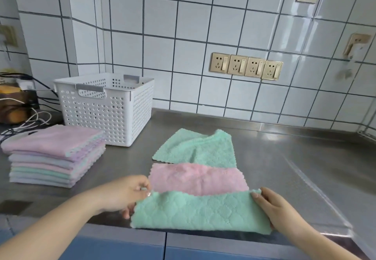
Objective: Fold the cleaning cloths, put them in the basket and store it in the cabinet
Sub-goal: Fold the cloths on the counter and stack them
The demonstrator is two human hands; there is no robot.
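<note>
I have both hands on a green cloth at the bench's front edge: my left hand pinches its upper left corner, my right hand grips its right edge. The cloth overlaps a pink cloth, with a second green cloth just behind. A stack of folded cloths sits toward the left edge, touching the white perforated basket near the back.

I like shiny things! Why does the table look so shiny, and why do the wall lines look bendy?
Head view: light glares in streaks off the steel counter; the wide-angle lens curves the tile wall lines; the edges look a bit blurry.
</note>
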